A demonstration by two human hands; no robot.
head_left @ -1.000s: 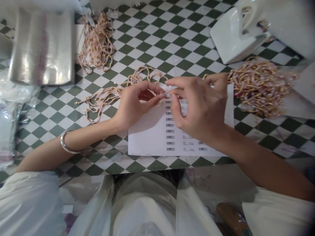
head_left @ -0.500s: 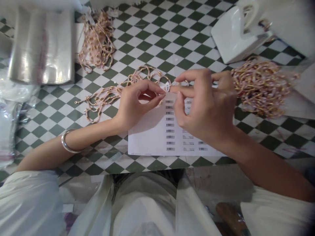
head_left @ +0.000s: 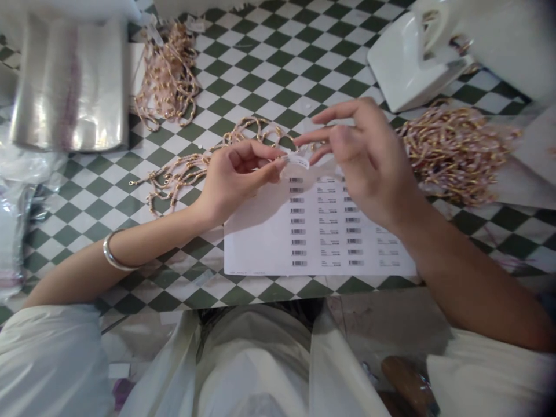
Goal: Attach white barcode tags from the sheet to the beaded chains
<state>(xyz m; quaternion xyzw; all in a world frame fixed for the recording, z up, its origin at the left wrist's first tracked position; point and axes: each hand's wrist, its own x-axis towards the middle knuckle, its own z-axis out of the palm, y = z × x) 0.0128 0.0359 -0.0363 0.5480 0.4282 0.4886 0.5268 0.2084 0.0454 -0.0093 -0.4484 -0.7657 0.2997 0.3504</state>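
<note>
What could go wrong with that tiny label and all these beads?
The small white label pinched in the left hand might stick to the fingertips or tear, since it looks thin. The loose beaded strand beside that hand could catch on it and get pulled out of place. The right hand, held over the barcode sheet, might pick up or disturb the wrong barcode, as the rows sit close together.

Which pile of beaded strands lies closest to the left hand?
The thin, loosely spread strands beside the left hand, unlike the dense upper-left bunch and right bunch.
</note>
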